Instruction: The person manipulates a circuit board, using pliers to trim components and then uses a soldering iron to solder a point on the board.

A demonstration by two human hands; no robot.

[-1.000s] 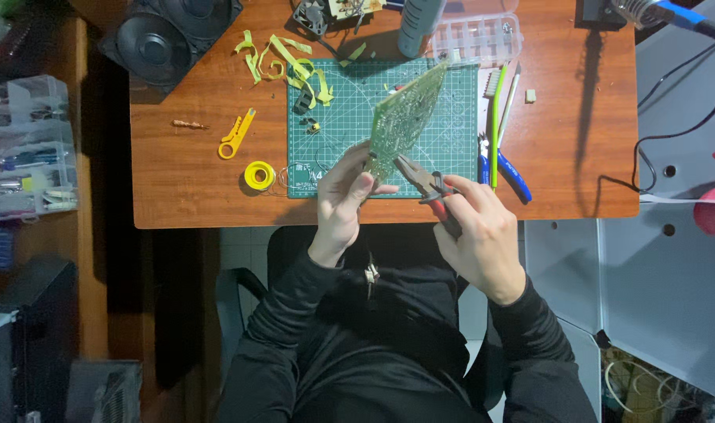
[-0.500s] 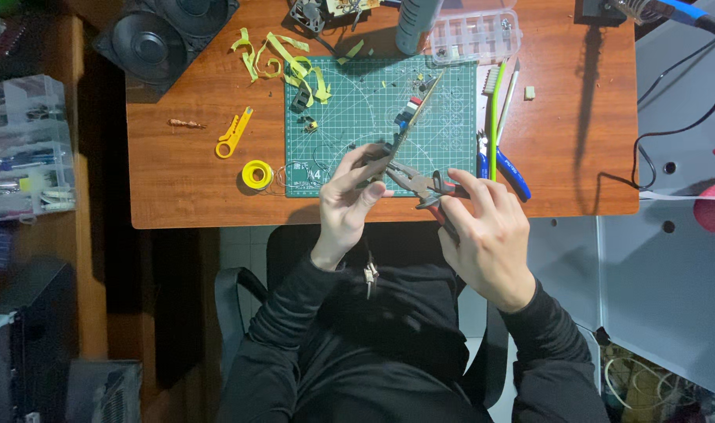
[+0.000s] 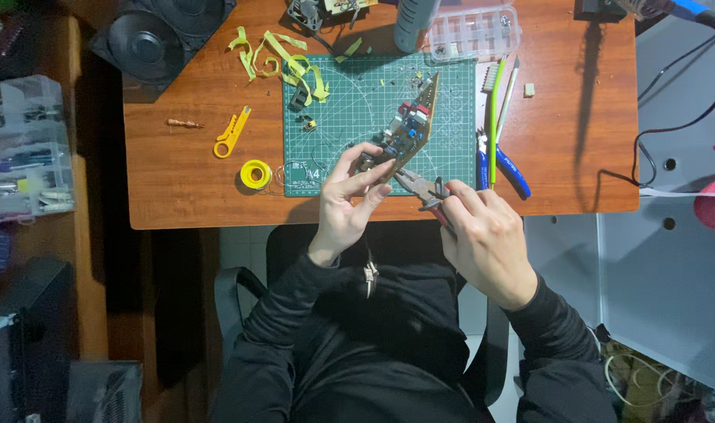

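At centre frame, the left hand (image 3: 348,196) pinches a long brown circuit board studded with components (image 3: 408,129), tilted on edge above the green cutting mat (image 3: 334,149). The right hand (image 3: 483,235) is wrapped around small red-handled pliers (image 3: 424,189), whose tips seemingly touch the board's lower edge.

Clutter across a wooden tabletop (image 3: 577,157)

A green cutting mat (image 3: 350,117) lies at the middle, with curled yellow-green strips (image 3: 283,59) along its upper left corner. Left of the mat sit a yellow stripping tool (image 3: 231,133), a yellow roll of tape (image 3: 256,174) and a small brown screw-like piece (image 3: 184,123). A clear compartment box (image 3: 475,33) stands at the top, blue-handled pliers (image 3: 508,166) lie just right of the mat, and a black speaker (image 3: 158,35) fills the upper left corner.
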